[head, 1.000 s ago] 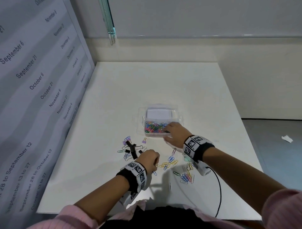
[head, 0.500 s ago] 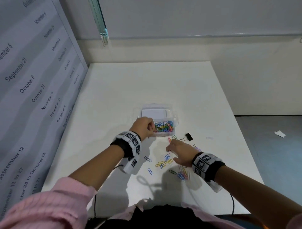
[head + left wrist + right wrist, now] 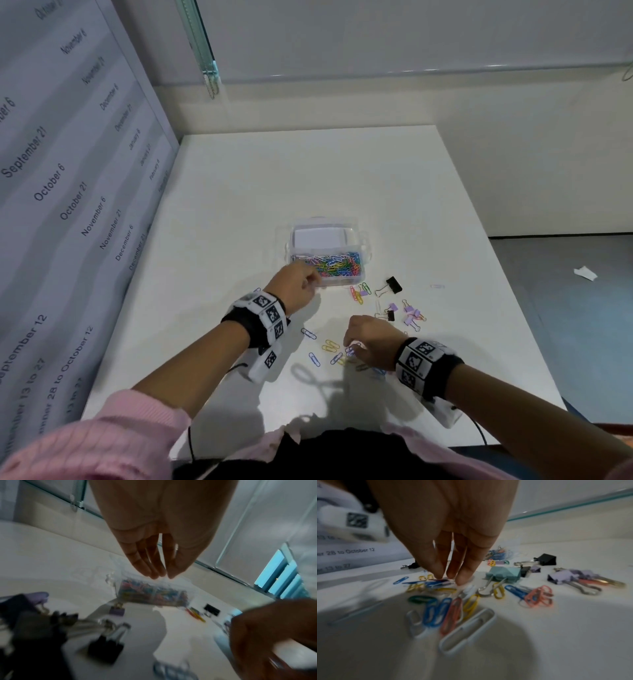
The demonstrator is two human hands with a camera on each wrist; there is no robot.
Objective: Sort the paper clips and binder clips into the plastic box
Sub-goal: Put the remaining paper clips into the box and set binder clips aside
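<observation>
Clear plastic box, lengthwise away

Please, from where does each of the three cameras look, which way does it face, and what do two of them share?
Head: above, facing forward and down at the white table; both forearms and hands show.
Left wrist: along the left hand toward the clear plastic box of coloured paper clips.
Right wrist: along the right hand, fingers down at loose paper clips.
Shared: the large black binder clip shows in the head and right wrist views.
</observation>
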